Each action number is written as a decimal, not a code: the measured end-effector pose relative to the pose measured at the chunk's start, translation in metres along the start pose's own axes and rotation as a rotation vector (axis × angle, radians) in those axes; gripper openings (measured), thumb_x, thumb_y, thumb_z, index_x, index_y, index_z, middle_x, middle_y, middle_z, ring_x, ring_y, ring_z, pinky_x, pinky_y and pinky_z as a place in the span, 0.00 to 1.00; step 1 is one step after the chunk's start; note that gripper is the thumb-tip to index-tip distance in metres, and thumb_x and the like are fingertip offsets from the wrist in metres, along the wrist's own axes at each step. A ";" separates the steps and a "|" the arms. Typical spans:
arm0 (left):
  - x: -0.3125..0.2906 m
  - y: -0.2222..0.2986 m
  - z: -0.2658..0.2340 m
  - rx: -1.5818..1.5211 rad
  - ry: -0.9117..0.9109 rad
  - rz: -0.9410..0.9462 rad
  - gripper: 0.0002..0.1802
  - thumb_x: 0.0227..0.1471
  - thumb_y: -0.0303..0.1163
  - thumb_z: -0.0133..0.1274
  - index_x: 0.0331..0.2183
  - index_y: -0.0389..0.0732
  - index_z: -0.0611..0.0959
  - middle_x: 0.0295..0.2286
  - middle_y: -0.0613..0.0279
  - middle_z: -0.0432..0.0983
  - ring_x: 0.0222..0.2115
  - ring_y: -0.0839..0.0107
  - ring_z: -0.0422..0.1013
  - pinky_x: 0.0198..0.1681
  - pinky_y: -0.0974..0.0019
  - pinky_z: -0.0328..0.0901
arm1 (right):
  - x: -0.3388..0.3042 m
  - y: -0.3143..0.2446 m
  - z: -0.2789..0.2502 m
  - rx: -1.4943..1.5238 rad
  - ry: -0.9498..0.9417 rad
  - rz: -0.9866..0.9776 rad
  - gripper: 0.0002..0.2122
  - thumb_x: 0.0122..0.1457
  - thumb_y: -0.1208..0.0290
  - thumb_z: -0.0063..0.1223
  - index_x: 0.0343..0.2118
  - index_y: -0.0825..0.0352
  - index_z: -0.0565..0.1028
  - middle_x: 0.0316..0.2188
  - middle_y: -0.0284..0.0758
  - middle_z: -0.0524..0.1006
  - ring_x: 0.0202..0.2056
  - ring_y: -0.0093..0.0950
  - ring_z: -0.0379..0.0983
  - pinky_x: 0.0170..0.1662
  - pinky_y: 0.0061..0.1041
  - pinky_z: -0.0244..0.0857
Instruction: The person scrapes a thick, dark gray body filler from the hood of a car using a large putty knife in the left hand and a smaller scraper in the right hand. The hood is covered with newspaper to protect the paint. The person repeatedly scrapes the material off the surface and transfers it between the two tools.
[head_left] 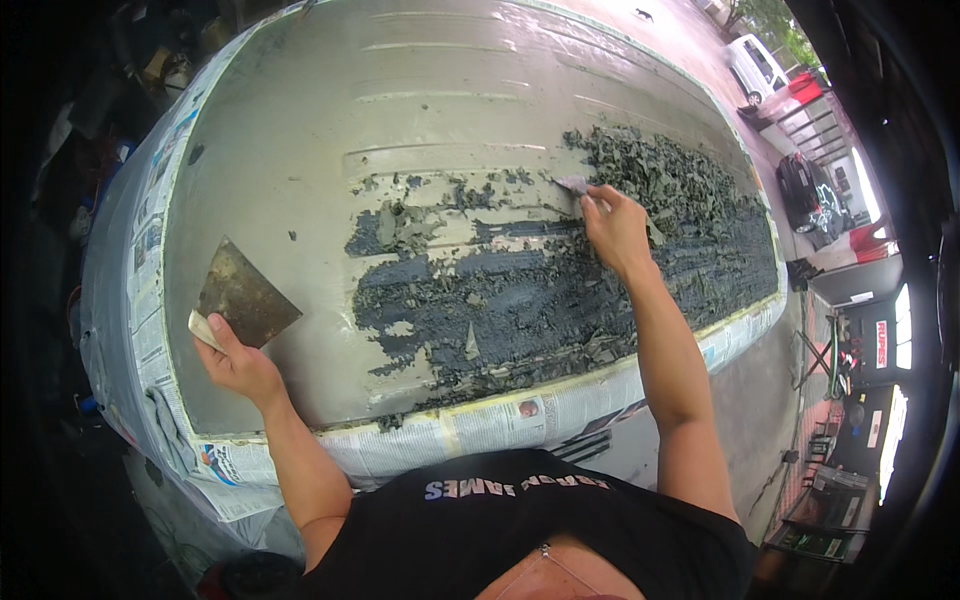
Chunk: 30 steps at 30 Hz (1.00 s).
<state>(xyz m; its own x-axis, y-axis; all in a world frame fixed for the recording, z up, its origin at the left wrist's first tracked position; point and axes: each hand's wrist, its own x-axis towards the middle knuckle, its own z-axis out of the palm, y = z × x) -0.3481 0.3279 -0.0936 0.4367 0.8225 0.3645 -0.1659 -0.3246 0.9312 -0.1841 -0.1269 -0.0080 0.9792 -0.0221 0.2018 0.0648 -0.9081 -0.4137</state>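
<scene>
Black T-shirt [560,540] on the person fills the nearest part of the view. Beyond it, newspaper [480,432] borders the near edge of a large metal panel [270,170]. Toward the panel's near left corner, the left hand [238,358] is closed around the pale handle of a broad, stained scraper [245,300]: thumb on top, other fingers curled beneath and partly hidden. Whether the blade touches the panel cannot be told.

Dark, broken coating [500,305] covers the panel from its near edge to past the middle, mostly on the right. Farther in, right of centre, the right hand [612,222] has thumb and fingertips pinched together on a small, pale, pointed piece [572,185], too small to identify. Loose flakes [670,170] lie thickly toward the right edge. Beyond that edge stands a dark car [812,200]; past the far right corner, a white van [755,68].
</scene>
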 end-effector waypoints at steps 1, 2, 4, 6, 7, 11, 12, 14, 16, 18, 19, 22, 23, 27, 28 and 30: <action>0.001 -0.003 0.000 0.013 -0.029 0.027 0.17 0.68 0.37 0.49 0.45 0.30 0.77 0.38 0.60 0.76 0.37 0.75 0.69 0.43 0.70 0.65 | 0.006 -0.008 0.001 0.028 0.004 -0.002 0.14 0.60 0.65 0.57 0.43 0.69 0.81 0.36 0.52 0.82 0.40 0.48 0.80 0.47 0.38 0.72; 0.002 -0.004 0.000 0.025 -0.058 0.053 0.17 0.68 0.37 0.49 0.44 0.30 0.77 0.38 0.61 0.76 0.37 0.75 0.69 0.43 0.70 0.65 | 0.006 -0.008 0.000 0.018 -0.017 -0.051 0.14 0.61 0.65 0.57 0.43 0.70 0.81 0.36 0.52 0.82 0.40 0.49 0.80 0.46 0.38 0.72; 0.001 0.000 0.004 -0.075 -0.018 0.040 0.16 0.68 0.36 0.49 0.44 0.31 0.77 0.37 0.61 0.76 0.36 0.75 0.69 0.42 0.70 0.65 | -0.002 -0.003 0.002 0.016 -0.023 -0.069 0.15 0.60 0.65 0.57 0.44 0.70 0.81 0.35 0.54 0.82 0.39 0.50 0.80 0.46 0.40 0.72; 0.001 -0.001 0.005 -0.097 -0.006 0.028 0.15 0.68 0.36 0.49 0.44 0.31 0.77 0.37 0.62 0.76 0.36 0.76 0.69 0.42 0.70 0.66 | 0.001 -0.005 0.006 0.025 -0.019 -0.056 0.15 0.60 0.65 0.58 0.43 0.70 0.81 0.35 0.55 0.81 0.39 0.51 0.80 0.46 0.41 0.72; 0.003 -0.003 0.003 -0.071 -0.017 0.026 0.15 0.68 0.36 0.48 0.44 0.31 0.77 0.37 0.62 0.76 0.36 0.76 0.69 0.42 0.70 0.66 | 0.007 -0.011 0.007 0.036 -0.007 -0.033 0.15 0.59 0.64 0.58 0.43 0.70 0.81 0.35 0.54 0.81 0.40 0.51 0.80 0.46 0.40 0.73; 0.000 0.004 0.005 -0.099 0.019 0.058 0.15 0.68 0.36 0.48 0.44 0.31 0.77 0.37 0.63 0.76 0.36 0.76 0.69 0.42 0.70 0.65 | 0.008 0.002 -0.001 -0.035 -0.016 -0.096 0.15 0.59 0.64 0.58 0.43 0.70 0.81 0.34 0.54 0.82 0.39 0.51 0.80 0.45 0.40 0.73; 0.003 0.005 0.007 -0.082 0.029 0.036 0.15 0.68 0.36 0.48 0.43 0.31 0.78 0.36 0.63 0.76 0.36 0.76 0.69 0.42 0.71 0.65 | 0.009 0.002 0.000 -0.032 -0.006 -0.089 0.15 0.59 0.64 0.58 0.43 0.70 0.82 0.35 0.53 0.82 0.40 0.50 0.80 0.46 0.39 0.72; 0.003 0.007 0.008 -0.037 0.029 -0.017 0.15 0.68 0.36 0.49 0.43 0.31 0.78 0.35 0.64 0.75 0.36 0.76 0.68 0.42 0.72 0.64 | -0.002 0.004 -0.001 -0.028 0.003 -0.052 0.15 0.59 0.64 0.58 0.43 0.70 0.82 0.37 0.51 0.82 0.41 0.47 0.81 0.46 0.37 0.72; -0.002 0.005 0.008 -0.038 -0.031 0.041 0.15 0.68 0.36 0.49 0.42 0.31 0.78 0.34 0.64 0.74 0.35 0.77 0.68 0.41 0.72 0.64 | 0.004 -0.005 0.001 0.004 -0.004 -0.034 0.15 0.59 0.64 0.58 0.43 0.70 0.82 0.36 0.51 0.82 0.41 0.47 0.81 0.46 0.37 0.72; -0.004 0.004 0.009 -0.059 -0.067 0.066 0.15 0.68 0.36 0.49 0.42 0.31 0.78 0.34 0.65 0.74 0.35 0.77 0.67 0.41 0.72 0.64 | 0.002 -0.007 0.000 0.060 -0.007 -0.034 0.14 0.59 0.65 0.58 0.42 0.70 0.82 0.33 0.54 0.82 0.38 0.50 0.80 0.45 0.40 0.73; -0.004 0.002 0.009 -0.079 -0.064 0.060 0.15 0.68 0.36 0.48 0.42 0.32 0.78 0.34 0.65 0.74 0.35 0.78 0.67 0.41 0.72 0.64 | 0.000 -0.005 0.002 0.058 0.002 -0.049 0.14 0.59 0.65 0.58 0.42 0.70 0.82 0.33 0.54 0.82 0.38 0.50 0.80 0.45 0.40 0.73; 0.000 0.002 0.012 -0.045 -0.054 0.059 0.14 0.68 0.36 0.48 0.42 0.32 0.78 0.34 0.65 0.74 0.35 0.78 0.67 0.41 0.72 0.64 | 0.001 -0.005 0.014 0.025 0.052 -0.076 0.14 0.59 0.65 0.58 0.43 0.69 0.82 0.33 0.54 0.82 0.38 0.51 0.80 0.45 0.41 0.73; 0.000 0.003 0.011 -0.014 -0.055 0.059 0.14 0.68 0.36 0.48 0.42 0.32 0.78 0.35 0.65 0.74 0.35 0.78 0.67 0.42 0.72 0.64 | 0.004 -0.009 0.015 0.024 0.037 -0.049 0.14 0.59 0.65 0.58 0.43 0.70 0.82 0.34 0.53 0.82 0.38 0.50 0.80 0.45 0.39 0.73; -0.001 0.002 0.009 -0.123 -0.048 0.051 0.14 0.68 0.35 0.48 0.40 0.32 0.78 0.34 0.65 0.74 0.35 0.78 0.67 0.41 0.73 0.63 | 0.004 -0.013 0.012 0.039 0.007 -0.011 0.15 0.59 0.65 0.58 0.43 0.70 0.81 0.36 0.53 0.82 0.40 0.48 0.81 0.46 0.36 0.72; -0.002 0.008 0.011 -0.155 -0.040 0.030 0.14 0.68 0.35 0.48 0.40 0.32 0.78 0.34 0.65 0.74 0.35 0.78 0.67 0.41 0.73 0.63 | -0.007 -0.012 0.012 0.044 -0.001 -0.015 0.14 0.59 0.65 0.58 0.43 0.70 0.81 0.35 0.53 0.82 0.39 0.48 0.81 0.46 0.36 0.72; -0.002 0.009 0.014 -0.131 -0.036 0.034 0.14 0.68 0.35 0.49 0.40 0.32 0.78 0.34 0.65 0.74 0.35 0.78 0.67 0.41 0.73 0.63 | -0.003 -0.014 0.019 0.022 0.050 -0.045 0.14 0.60 0.65 0.58 0.43 0.70 0.81 0.34 0.54 0.82 0.38 0.47 0.81 0.44 0.37 0.72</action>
<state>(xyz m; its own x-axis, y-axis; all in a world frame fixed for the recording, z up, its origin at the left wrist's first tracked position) -0.3382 0.3166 -0.0858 0.4600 0.7938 0.3978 -0.2942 -0.2865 0.9118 -0.1848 -0.1059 -0.0193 0.9644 -0.0032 0.2644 0.1130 -0.8991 -0.4229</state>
